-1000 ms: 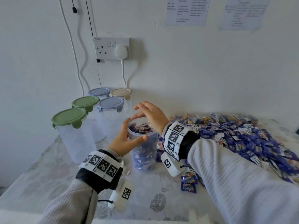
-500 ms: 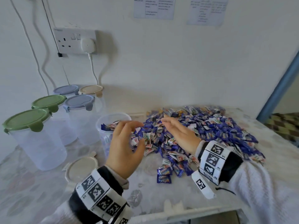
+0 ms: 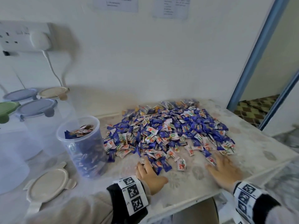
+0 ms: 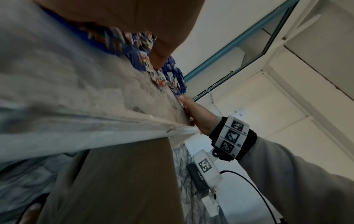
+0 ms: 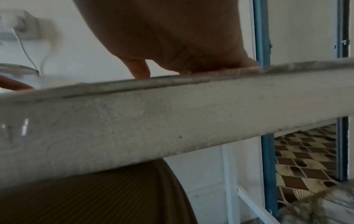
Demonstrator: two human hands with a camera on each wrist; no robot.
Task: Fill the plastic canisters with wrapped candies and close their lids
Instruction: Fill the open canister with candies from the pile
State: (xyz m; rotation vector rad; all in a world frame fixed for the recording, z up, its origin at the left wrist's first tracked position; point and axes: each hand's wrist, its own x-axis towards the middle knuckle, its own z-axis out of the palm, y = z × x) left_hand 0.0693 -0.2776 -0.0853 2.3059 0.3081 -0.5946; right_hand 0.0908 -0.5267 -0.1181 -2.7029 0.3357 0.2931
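Open canister (image 3: 82,144), centre left, nearly full; its beige lid (image 3: 48,185) lies off at lower left. Candy pile (image 3: 169,131) mid-frame, largely untouched. Left hand (image 3: 149,174) and right hand (image 3: 224,170), fingers spread flat at the pile's near edge. Lidded canisters (image 3: 38,117) at left look empty: most filling remains.

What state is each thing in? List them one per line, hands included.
Open canister: upright, lid off, nearly full of candies.
Beige lid: loose on the table, beside the open canister.
Lidded canisters: lids on; contents unclear.
Candy pile: spread loose on the table.
Left hand: palm down at the pile's near edge, fingers touching candies.
Right hand: flat on the table, fingers straight.
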